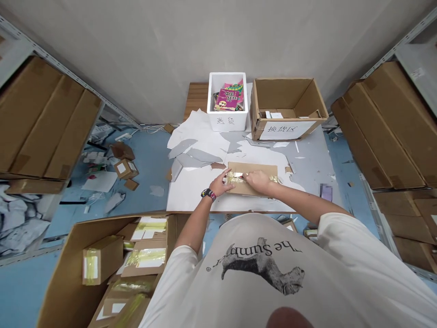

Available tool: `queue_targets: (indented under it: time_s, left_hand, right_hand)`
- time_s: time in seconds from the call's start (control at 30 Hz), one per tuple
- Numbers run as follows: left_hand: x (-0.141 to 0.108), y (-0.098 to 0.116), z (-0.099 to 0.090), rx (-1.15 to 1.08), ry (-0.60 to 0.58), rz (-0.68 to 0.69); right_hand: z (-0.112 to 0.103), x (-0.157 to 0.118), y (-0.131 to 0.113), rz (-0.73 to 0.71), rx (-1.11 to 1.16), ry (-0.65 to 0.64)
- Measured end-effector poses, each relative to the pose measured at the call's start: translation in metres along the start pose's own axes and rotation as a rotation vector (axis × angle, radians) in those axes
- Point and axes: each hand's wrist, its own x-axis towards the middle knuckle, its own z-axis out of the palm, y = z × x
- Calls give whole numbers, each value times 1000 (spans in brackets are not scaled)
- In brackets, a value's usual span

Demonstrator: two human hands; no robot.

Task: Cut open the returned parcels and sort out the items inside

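Observation:
A taped brown cardboard box (251, 186) lies near the front of the white-covered table (191, 191). Yellowish clear tape runs along its top. My left hand (220, 183) holds the box at its left end, with fingers and thumb on its edge and top. Above the middle of the box, my right hand (258, 181) is closed around something small with a bit of red showing at the fingers, on the tape; most of it is hidden in the hand.
Behind stand a white foam box (228, 122) with books and an open carton (288, 130) with a paper label. Torn paper scraps (193, 157) lie at left. A large carton (64, 273) of taped boxes is at lower left; shelves flank both sides.

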Motion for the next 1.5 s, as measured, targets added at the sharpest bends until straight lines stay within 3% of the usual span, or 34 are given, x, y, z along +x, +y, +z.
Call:
queue_targets:
  time_s: [0.2,0.43,0.57,0.83,1.03,1.33,1.5]
  left_hand:
    - [-2,3,-3,28,-1,-14]
    - [-1,8,-7,78,-26,-65]
    - [-2,12,-10,121,-34,-75]
    - [-3,16,-14,173,-60,-94]
    - [-2,17,-16,202,-61,-104]
    - [3,22,-19,236,-64,-127]
    - [0,29,-26,313,-83,-98]
  right_hand:
    - [13,-23,30,78,18,-46]
    - [37,-101,94,248,28,-80]
    - [51,-129,117,238,-33,-84]
    - [95,-142,149,103,-126,-19]
    - [116,-154,156,163,-39,15]
    - [75,-138,127,183,87,-6]
    - [80,-141,126,179,55,30]
